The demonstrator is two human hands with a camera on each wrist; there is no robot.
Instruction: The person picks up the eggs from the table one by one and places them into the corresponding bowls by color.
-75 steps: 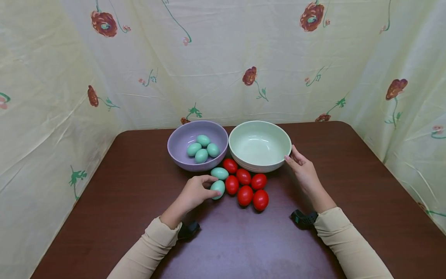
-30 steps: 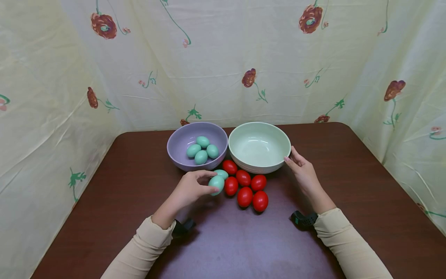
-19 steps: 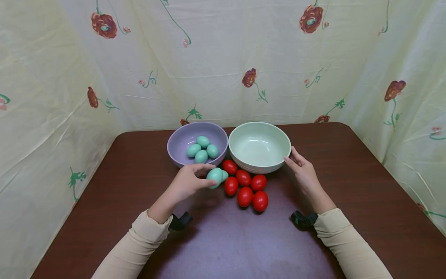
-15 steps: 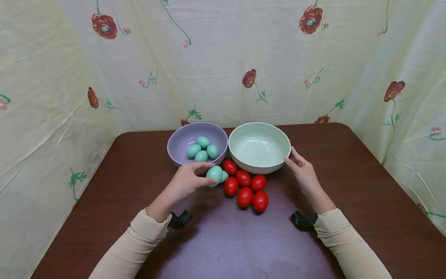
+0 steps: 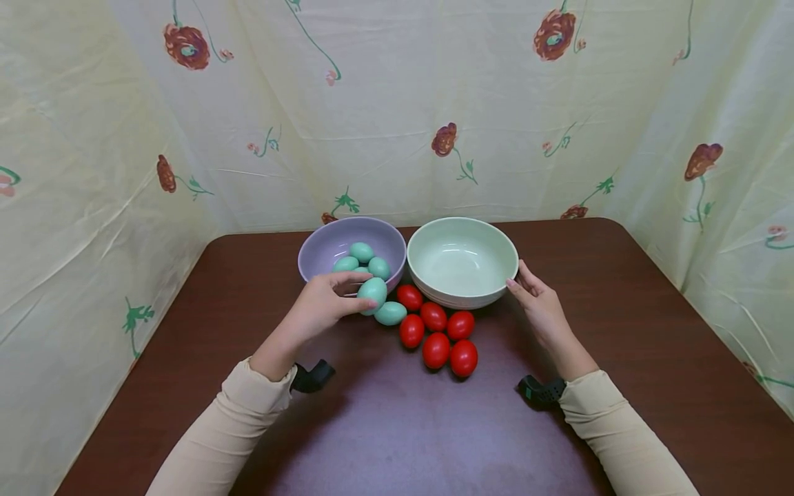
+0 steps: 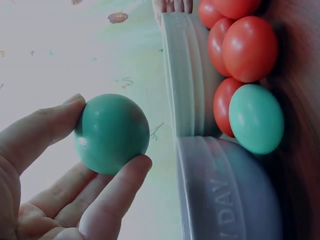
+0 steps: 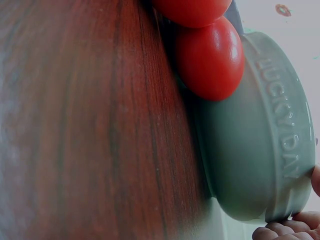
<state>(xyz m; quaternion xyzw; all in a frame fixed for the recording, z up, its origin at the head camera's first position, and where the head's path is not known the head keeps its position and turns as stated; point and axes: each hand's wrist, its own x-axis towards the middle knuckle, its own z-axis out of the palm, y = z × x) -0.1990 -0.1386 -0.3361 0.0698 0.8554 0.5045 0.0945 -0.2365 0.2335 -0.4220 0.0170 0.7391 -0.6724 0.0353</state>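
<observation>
My left hand [image 5: 325,303] pinches a mint-green egg [image 5: 373,295] between thumb and fingers, raised at the near rim of the purple bowl [image 5: 316,251]. Seen from the left wrist, the egg [image 6: 112,132] is off the table, above the level of the bowls. Several similar green eggs [image 5: 361,252] lie inside the purple bowl, partly hidden by the hand. Another green egg [image 5: 391,314] rests on the table in front. My right hand [image 5: 542,306] grips the right side of the pale green bowl [image 5: 462,300], thumb and fingers at its rim. No eggs show inside that bowl.
Several red eggs [image 5: 436,348] cluster on the table before the pale green bowl, one touching the loose green egg. The two bowls stand side by side near the far edge of the dark wooden table [image 5: 397,441]. A floral curtain [image 5: 384,103] hangs behind.
My left hand has lifted the green egg from the table beside the red eggs and moved it up and leftward to the purple bowl's rim. The right hand stays in place.
</observation>
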